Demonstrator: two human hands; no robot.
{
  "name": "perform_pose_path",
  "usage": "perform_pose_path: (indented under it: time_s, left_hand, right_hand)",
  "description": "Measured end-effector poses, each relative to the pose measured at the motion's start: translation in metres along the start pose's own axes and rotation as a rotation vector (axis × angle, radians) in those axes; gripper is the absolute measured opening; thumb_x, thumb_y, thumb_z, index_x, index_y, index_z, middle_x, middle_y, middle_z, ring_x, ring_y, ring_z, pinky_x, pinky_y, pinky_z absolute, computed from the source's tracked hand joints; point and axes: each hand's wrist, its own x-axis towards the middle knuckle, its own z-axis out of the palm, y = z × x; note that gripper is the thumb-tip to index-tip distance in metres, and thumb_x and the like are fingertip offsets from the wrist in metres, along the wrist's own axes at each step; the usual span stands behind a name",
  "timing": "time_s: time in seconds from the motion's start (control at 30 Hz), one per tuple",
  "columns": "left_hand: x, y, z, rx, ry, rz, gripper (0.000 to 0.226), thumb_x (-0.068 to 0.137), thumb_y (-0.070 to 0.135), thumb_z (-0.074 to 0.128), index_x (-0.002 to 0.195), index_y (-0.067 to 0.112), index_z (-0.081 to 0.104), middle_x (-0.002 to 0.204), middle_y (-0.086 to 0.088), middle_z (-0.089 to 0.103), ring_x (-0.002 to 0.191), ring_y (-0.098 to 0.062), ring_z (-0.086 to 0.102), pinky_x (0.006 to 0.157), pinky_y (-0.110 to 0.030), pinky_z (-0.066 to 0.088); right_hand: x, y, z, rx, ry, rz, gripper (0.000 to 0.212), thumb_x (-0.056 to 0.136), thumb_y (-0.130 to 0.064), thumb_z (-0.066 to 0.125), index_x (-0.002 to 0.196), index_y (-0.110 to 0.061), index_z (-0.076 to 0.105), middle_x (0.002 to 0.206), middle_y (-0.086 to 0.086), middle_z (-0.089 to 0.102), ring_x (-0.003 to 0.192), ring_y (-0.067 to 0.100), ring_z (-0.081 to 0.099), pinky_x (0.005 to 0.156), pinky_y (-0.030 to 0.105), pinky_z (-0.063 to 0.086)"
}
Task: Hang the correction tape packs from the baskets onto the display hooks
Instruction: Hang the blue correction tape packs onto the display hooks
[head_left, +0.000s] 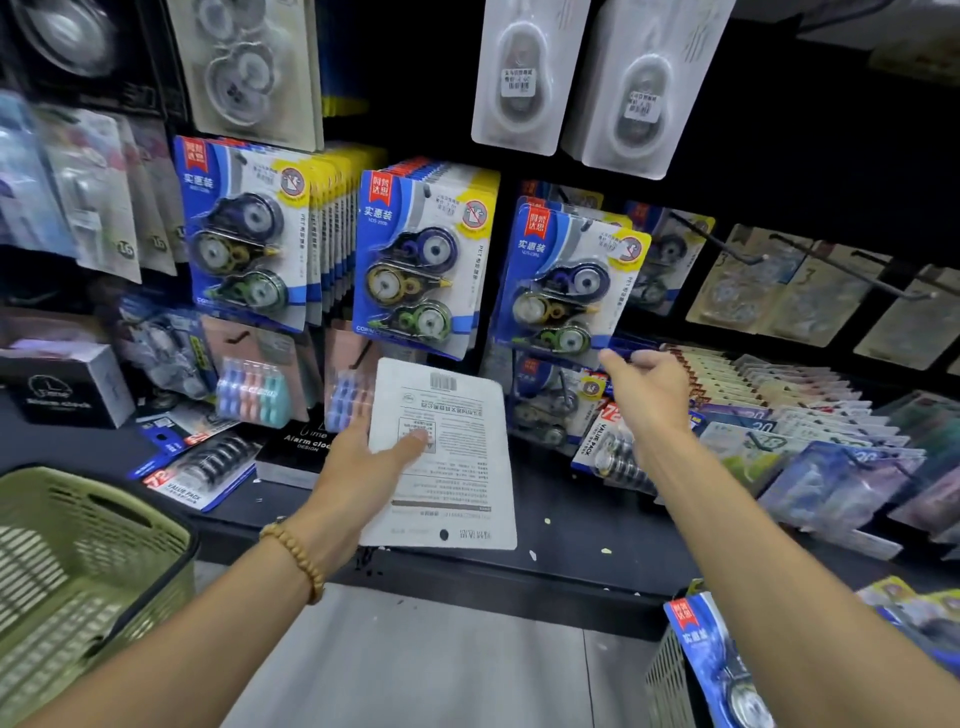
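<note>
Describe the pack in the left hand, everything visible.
The pack is a flat card, its white printed back facing the camera: barcode near the top edge, blocks of small text, a dark hang hole near the bottom edge, so it is held upside down. The left hand grips its left edge, thumb across the back. It hovers before the shelf, below the hanging packs.
</note>
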Motion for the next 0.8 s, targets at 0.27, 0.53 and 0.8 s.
perform_pose_path:
  time_s: [0.27, 0.53, 0.8]
  left_hand:
    - [-0.027, 0.013, 0.007, 0.078, -0.129, 0.042, 0.024, 0.094, 0.021, 0.07, 0.116, 0.025, 0.064, 0.11, 0.009, 0.076, 0.09, -0.007, 0.074, 0.066, -0.017, 0.057]
    - [-0.046, 0.017, -0.014, 0.763, -0.427, 0.464, 0.098, 0.05, 0.073, 0.077, 0.14, 0.047, 0.048, 0.154, 0.032, 0.022, 0.146, 0.012, 0.014, 0.118, -0.023, 0.017]
    - [-0.038, 0.021, 0.015, 0.296, 0.0, 0.494, 0.021, 0.091, 0.014, 0.073, 0.071, 0.02, 0.071, 0.062, 0.002, 0.07, 0.059, -0.003, 0.057, 0.059, -0.027, 0.05]
  right_hand:
    - [-0.065, 0.01, 0.01, 0.18, -0.556, 0.137, 0.01, 0.095, -0.012, 0.068, 0.104, -0.009, 0.066, 0.105, 0.008, 0.076, 0.088, 0.02, 0.074, 0.071, 0.032, 0.059]
    - [-0.056, 0.008, -0.011, 0.221, -0.451, 0.444, 0.019, 0.091, -0.003, 0.069, 0.107, 0.007, 0.066, 0.089, 0.021, 0.075, 0.064, 0.029, 0.074, 0.05, 0.038, 0.06]
    - [-0.068, 0.004, -0.023, 0.064, -0.444, 0.302, 0.034, 0.096, -0.038, 0.059, 0.067, -0.021, 0.057, 0.059, -0.003, 0.062, 0.062, 0.02, 0.058, 0.064, 0.027, 0.046]
